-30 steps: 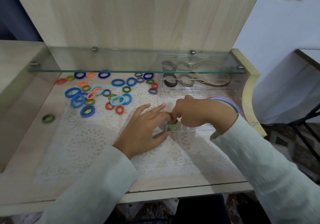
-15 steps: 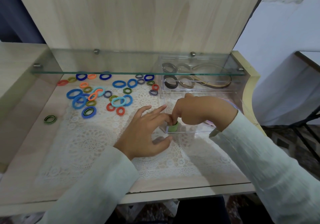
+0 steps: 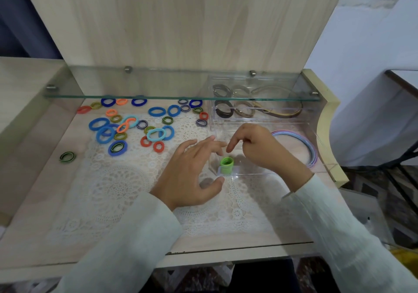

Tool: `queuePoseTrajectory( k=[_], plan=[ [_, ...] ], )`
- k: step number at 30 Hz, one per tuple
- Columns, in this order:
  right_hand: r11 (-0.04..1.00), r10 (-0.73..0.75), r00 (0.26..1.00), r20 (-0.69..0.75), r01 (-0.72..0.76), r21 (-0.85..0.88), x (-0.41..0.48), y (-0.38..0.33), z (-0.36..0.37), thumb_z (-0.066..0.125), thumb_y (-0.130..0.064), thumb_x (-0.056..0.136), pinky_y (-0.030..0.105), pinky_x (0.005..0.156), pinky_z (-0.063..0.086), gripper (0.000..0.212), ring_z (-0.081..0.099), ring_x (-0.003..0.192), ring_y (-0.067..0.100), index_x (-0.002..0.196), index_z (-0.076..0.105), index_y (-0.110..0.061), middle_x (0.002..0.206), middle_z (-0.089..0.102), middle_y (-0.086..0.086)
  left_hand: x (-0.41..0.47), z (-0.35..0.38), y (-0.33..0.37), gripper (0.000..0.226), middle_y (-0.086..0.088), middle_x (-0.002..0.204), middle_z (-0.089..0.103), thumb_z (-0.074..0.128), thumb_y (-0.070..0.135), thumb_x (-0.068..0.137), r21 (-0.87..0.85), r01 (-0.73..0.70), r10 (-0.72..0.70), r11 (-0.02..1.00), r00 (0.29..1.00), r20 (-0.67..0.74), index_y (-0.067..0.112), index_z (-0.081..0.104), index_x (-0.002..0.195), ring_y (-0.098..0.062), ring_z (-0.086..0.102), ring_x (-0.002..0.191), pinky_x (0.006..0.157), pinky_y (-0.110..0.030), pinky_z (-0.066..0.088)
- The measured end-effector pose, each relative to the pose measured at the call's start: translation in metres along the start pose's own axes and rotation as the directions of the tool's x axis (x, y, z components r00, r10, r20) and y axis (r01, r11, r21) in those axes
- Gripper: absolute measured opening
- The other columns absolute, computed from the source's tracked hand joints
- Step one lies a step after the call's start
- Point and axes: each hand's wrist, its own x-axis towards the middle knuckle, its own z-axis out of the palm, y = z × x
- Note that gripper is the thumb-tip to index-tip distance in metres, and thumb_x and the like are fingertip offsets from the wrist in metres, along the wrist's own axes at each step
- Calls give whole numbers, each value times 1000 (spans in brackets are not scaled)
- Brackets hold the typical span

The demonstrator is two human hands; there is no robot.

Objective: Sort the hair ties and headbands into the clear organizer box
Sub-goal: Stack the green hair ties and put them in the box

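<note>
A: What are the 2 hands doing at the box?

B: The right hand (image 3: 260, 150) is hovering over the near-left corner of the box (image 3: 260, 173). Its index finger is pointing down, its other fingers are bending loosely, and it is holding nothing. The left hand (image 3: 192, 172) is lying spread and relaxed just beside the box's left wall, with its thumb resting on the lace mat (image 3: 117, 184). It is gripping nothing either. Whether its fingertips are touching the wall cannot be told.

A: Where are the green ties sitting?

B: The green ties (image 3: 226, 165) are standing stacked in the small near-left compartment, just below the right index fingertip.

A: What else is lying in the box?

B: Pastel headbands (image 3: 304, 144) are curving along the right compartment. Dark ties (image 3: 222, 111) and brown headbands (image 3: 280, 113) are lying in the back compartments, showing partly through the glass shelf (image 3: 158, 97) that is running above them.

A: And outside it?

B: Loose ties (image 3: 126, 130) in blue, orange, red and stripes are lying scattered over the far-left part of the mat, well apart from the box. 1 striped tie (image 3: 67, 157) is lying alone on the bare desk (image 3: 34, 213), left of the mat. Pale sleeves (image 3: 339, 236) are covering both arms.
</note>
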Motion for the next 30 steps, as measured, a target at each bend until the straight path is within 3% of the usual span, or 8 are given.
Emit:
queuePoseTrajectory(
  k=[4,8,17,22,30],
  plan=[
    [1000,3,999,-53,-2,15,-1,7,15,39,19,68,23,80,36,55,54,95,23,78,78,-18,93,59,2,0,2,-2,53,14,150,41,69,42,76,80,37,-36,996,999,-10,25,50,122,-6,27,145,115,-37,24],
    [999,-34,993,-115,32,-21,-4,7,19,43,20,68,22,79,29,48,46,90,19,71,77,-14,85,55,-4,1,3,-2,57,13,153,36,65,48,76,122,85,-86,989,996,6,28,46,126,-8,24,146,117,-34,19],
    [983,-159,983,-97,148,-107,-7,13,26,49,11,67,27,73,32,34,51,86,29,70,76,-9,83,61,6,1,5,-5,57,14,151,38,63,50,77,143,114,-120,983,992,31,29,43,127,-8,23,147,118,-29,16],
    [981,-181,976,-120,171,-95,-6,15,27,53,19,64,14,67,29,38,52,82,25,70,76,-11,81,60,4,1,4,-4,57,12,149,42,62,50,76,128,105,-108,986,994,16,27,45,125,-9,31,143,115,-31,23],
    [974,-225,966,-129,219,-59,-8,16,28,39,4,61,14,68,30,42,47,79,16,69,77,-13,77,55,-4,1,4,-4,55,13,149,41,63,49,77,133,115,-119,984,993,20,27,46,125,-8,30,143,114,-29,22]
  ],
)
